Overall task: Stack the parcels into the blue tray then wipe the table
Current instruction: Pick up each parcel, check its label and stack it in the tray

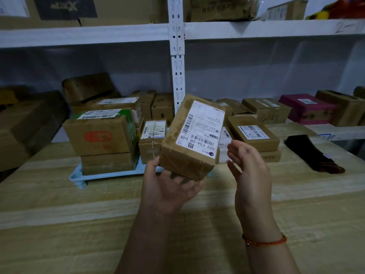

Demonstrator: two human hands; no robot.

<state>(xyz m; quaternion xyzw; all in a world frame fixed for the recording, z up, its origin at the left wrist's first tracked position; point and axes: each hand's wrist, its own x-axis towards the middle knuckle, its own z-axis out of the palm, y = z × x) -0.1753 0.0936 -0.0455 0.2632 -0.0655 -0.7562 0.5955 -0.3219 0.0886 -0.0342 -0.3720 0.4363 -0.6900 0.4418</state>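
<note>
Here, parcel (192, 136) tilted on cupped left hand (169, 191), right hand (249, 171) open beside it

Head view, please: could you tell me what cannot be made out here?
- Blue tray: right part hidden behind the held parcel and left hand.
- Parcel's label: small print is blurred.
- Boxes on the top shelf: cut off by the upper edge.
- Right hand: palm faces away; contact with the parcel unclear.
</note>
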